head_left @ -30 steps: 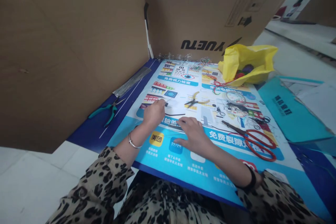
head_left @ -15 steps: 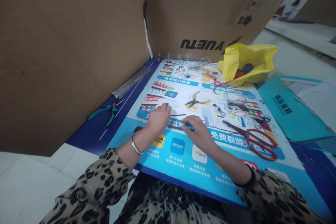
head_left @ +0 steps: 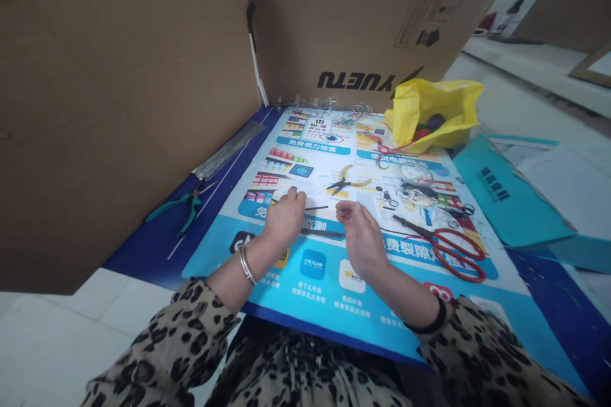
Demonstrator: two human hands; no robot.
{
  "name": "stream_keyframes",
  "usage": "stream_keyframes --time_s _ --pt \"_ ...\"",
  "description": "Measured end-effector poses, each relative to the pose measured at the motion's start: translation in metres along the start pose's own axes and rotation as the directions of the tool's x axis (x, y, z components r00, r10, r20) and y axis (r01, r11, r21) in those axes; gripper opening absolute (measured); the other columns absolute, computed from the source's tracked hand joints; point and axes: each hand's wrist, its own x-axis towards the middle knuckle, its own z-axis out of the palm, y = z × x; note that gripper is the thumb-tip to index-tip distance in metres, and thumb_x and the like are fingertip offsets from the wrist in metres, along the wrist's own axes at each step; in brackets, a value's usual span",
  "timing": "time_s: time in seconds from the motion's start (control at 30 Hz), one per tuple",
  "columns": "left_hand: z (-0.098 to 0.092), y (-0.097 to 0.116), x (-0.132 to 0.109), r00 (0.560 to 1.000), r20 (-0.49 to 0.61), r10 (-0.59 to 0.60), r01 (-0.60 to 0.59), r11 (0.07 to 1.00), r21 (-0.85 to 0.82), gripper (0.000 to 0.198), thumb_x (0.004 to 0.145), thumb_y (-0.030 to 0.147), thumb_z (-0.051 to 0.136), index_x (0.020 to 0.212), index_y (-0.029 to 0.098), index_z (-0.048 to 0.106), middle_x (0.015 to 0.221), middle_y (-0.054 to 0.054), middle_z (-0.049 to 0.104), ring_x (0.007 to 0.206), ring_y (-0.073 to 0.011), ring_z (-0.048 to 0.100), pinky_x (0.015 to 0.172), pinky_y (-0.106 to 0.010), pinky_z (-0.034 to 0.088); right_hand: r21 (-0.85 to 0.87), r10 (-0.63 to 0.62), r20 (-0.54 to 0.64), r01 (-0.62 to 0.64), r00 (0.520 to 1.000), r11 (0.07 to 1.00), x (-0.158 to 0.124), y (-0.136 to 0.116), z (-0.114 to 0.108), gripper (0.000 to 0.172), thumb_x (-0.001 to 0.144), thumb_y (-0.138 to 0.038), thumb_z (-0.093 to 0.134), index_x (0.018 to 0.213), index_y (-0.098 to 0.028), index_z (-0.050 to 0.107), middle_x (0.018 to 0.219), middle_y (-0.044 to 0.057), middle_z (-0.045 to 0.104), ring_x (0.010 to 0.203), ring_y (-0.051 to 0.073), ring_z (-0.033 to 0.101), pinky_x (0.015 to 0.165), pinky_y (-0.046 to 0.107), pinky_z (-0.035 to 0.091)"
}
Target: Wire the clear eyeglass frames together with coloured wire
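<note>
My left hand (head_left: 285,219) is closed in a pinch over the printed poster (head_left: 305,296). A small dark bit shows at its fingertips, too small to name. To its right, my right hand (head_left: 363,241) is raised slightly, palm turned inward, fingers curled together with the tips towards the left hand. Whatever it pinches, if anything, is too thin to make out. Between the hands lie a short black stick (head_left: 316,208) and a dark grey strip (head_left: 323,233). Yellow-handled pliers (head_left: 344,182) rest just beyond them, jaws pointing left.
Red-handled scissors (head_left: 453,251) lie at right, and green-handled pliers (head_left: 184,206) at left beside a bundle of thin wires (head_left: 229,151). A yellow bag (head_left: 436,111) stands at the back right near a teal box piece (head_left: 513,194). Cardboard walls (head_left: 143,63) rise behind and left.
My right hand has lifted slightly and turned its palm inward, its fingers coming away from the grey strip. My left hand keeps its pinch. The whole view has shifted a little.
</note>
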Motion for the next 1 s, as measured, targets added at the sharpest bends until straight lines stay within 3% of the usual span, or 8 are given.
stream_keyframes --time_s 0.23,0.4,0.53,0.7,0.83,1.0 --pt "0.002 -0.017 0.006 1.000 0.008 -0.020 0.020 0.998 -0.056 0.029 0.088 0.015 0.030 0.110 0.021 0.048 0.102 -0.008 0.055 0.078 -0.0210 0.060 0.061 -0.031 0.046 0.114 0.045 0.040 -0.049 0.998 0.992 0.007 -0.012 -0.005 0.023 0.079 -0.041 0.057 0.076 -0.020 0.065 0.080 0.003 0.060 0.078 0.016 0.054 0.078 0.034 0.043" --pt "-0.002 -0.029 0.019 1.000 -0.004 0.016 -0.016 0.976 -0.217 0.029 0.090 0.022 0.030 0.107 0.024 0.053 0.101 -0.006 0.059 0.081 -0.0198 0.061 0.065 -0.030 0.046 -0.078 0.087 0.109 -0.079 0.990 0.994 0.018 -0.015 -0.016 0.021 0.076 -0.041 0.061 0.076 -0.020 0.065 0.076 0.002 0.062 0.070 0.015 0.053 0.071 0.032 0.044" --pt "-0.012 -0.022 0.042 0.986 -0.085 0.145 -0.168 0.830 -0.531 0.029 0.090 0.024 0.033 0.106 0.022 0.056 0.093 -0.003 0.063 0.085 -0.0143 0.059 0.075 -0.025 0.045 -0.260 0.131 0.187 -0.079 0.974 0.962 0.035 -0.019 -0.015 0.023 0.073 -0.040 0.063 0.082 -0.020 0.068 0.070 0.002 0.062 0.064 0.015 0.052 0.061 0.029 0.042" --pt "-0.019 0.000 0.073 0.949 -0.154 0.276 -0.298 0.619 -0.727 0.027 0.089 0.027 0.035 0.100 0.022 0.059 0.083 0.000 0.065 0.077 -0.0119 0.058 0.070 -0.022 0.043 -0.217 0.036 0.155 -0.001 0.987 0.976 0.067 -0.028 -0.006 0.027 0.073 -0.037 0.064 0.095 -0.022 0.066 0.063 -0.002 0.058 0.058 0.013 0.050 0.057 0.027 0.042" --pt "-0.016 0.008 0.083 0.933 -0.173 0.315 -0.331 0.565 -0.756 0.026 0.088 0.023 0.036 0.099 0.023 0.060 0.088 0.000 0.066 0.080 -0.0115 0.059 0.072 -0.022 0.043 -0.212 -0.029 0.116 0.053 0.993 0.976 0.083 -0.033 -0.003 0.018 0.075 -0.034 0.062 0.084 -0.021 0.068 0.066 -0.001 0.060 0.060 0.013 0.052 0.060 0.027 0.043" --pt "-0.003 0.003 0.085 0.948 -0.139 0.286 -0.288 0.587 -0.757 0.027 0.088 0.026 0.036 0.099 0.023 0.061 0.084 0.000 0.066 0.078 -0.0121 0.059 0.071 -0.022 0.042 -0.161 0.003 0.120 0.016 0.993 0.987 0.091 -0.020 -0.009 0.016 0.077 -0.035 0.060 0.079 -0.019 0.066 0.064 0.000 0.061 0.061 0.013 0.052 0.061 0.027 0.041"
